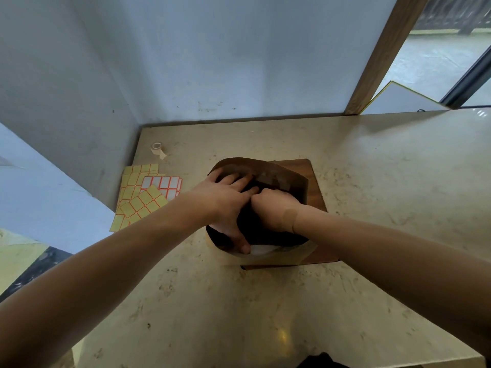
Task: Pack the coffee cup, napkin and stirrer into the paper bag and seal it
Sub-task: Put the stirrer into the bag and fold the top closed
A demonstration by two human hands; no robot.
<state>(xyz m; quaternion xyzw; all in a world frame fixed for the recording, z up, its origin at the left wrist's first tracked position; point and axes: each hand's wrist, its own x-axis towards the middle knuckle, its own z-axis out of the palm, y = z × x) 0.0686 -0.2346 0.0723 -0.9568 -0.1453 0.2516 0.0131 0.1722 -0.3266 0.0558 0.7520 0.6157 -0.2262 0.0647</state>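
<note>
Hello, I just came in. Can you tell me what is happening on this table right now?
A person is working with both hands at the open mouth of a brown paper bag that stands on a dark wooden board on the beige stone table. The left hand lies over the bag's near edge, thumb at the rim. The right hand reaches down inside; what it holds is hidden. The bag is not sealed yet. Yellow and white sticker sheets and a small tape roll lie to the left, untouched.

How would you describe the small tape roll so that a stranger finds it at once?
Start at the counter's far left corner, where the two walls meet. The tape roll stands there alone, behind the label sheets. It is the only round, cream-coloured thing; the sheets are flat.
</note>
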